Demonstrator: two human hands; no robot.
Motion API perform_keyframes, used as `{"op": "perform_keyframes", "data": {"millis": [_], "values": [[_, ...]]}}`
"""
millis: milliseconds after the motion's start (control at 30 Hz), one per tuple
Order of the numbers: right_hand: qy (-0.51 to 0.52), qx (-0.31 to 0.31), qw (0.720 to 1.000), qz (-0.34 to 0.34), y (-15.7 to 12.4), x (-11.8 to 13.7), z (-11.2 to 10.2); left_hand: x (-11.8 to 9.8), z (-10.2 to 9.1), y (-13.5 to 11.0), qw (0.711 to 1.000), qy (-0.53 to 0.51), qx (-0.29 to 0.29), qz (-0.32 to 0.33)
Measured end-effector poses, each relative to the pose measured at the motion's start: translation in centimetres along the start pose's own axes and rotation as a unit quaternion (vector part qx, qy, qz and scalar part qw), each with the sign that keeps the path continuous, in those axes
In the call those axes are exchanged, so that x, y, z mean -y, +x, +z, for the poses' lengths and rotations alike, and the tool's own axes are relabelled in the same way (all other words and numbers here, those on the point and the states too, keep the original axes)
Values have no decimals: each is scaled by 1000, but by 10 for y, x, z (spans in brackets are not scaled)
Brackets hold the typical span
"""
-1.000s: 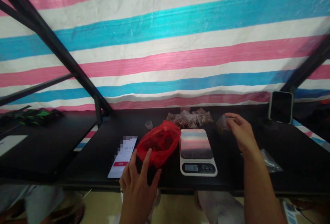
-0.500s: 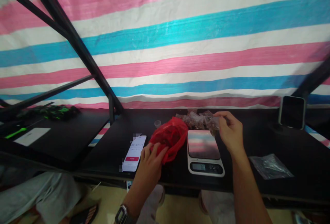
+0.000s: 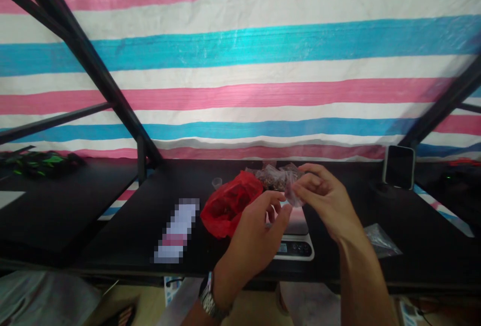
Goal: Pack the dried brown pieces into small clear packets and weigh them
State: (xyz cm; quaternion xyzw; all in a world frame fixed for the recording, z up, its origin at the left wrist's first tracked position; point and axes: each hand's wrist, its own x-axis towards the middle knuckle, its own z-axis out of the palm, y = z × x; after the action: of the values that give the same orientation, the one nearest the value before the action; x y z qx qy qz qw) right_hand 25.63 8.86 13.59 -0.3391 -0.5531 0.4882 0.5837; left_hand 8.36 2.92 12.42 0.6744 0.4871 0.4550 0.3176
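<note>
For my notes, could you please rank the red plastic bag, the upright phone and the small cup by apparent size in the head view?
Red plastic bag, upright phone, small cup. Nearness to the camera may exaggerate the bag.

Live from the head: one worn camera looking forward and down across the tabletop (image 3: 93, 231), close above the left hand (image 3: 251, 238) and right hand (image 3: 325, 201), with a striped tarp (image 3: 240, 70) filling the upper frame.

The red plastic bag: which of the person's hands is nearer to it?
Left. The left hand is right beside the red plastic bag; the right hand is farther off, to the bag's right.
</note>
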Motion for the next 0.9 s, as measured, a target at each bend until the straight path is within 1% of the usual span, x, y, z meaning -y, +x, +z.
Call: {"op": "perform_keyframes", "data": {"millis": [67, 133, 267, 400, 533, 633, 767, 833, 900], "values": [[8, 31, 998, 45, -1, -6, 11, 5, 5, 17, 999, -33, 15, -19], [16, 54, 995, 78, -3, -13, 17, 13, 4, 24, 996, -70, 29, -43], [0, 106, 989, 106, -8, -21, 20, 30, -5, 19, 982, -159, 78, -74], [-19, 143, 982, 121, -9, -26, 24, 42, -16, 12, 966, -221, 100, -87], [-5, 176, 977, 117, -9, -31, 30, 47, -24, 10, 954, -261, 116, -94], [19, 192, 973, 125, -10, -32, 32, 47, -30, 8, 957, -250, 115, -88], [26, 203, 970, 135, -11, -29, 37, 44, -37, 1, 970, -192, 120, -85], [25, 182, 973, 142, -10, -27, 41, 43, -39, -2, 978, -154, 112, -89], [-5, 129, 983, 127, -10, -24, 46, 44, -39, -4, 986, -103, 96, -93]]}}
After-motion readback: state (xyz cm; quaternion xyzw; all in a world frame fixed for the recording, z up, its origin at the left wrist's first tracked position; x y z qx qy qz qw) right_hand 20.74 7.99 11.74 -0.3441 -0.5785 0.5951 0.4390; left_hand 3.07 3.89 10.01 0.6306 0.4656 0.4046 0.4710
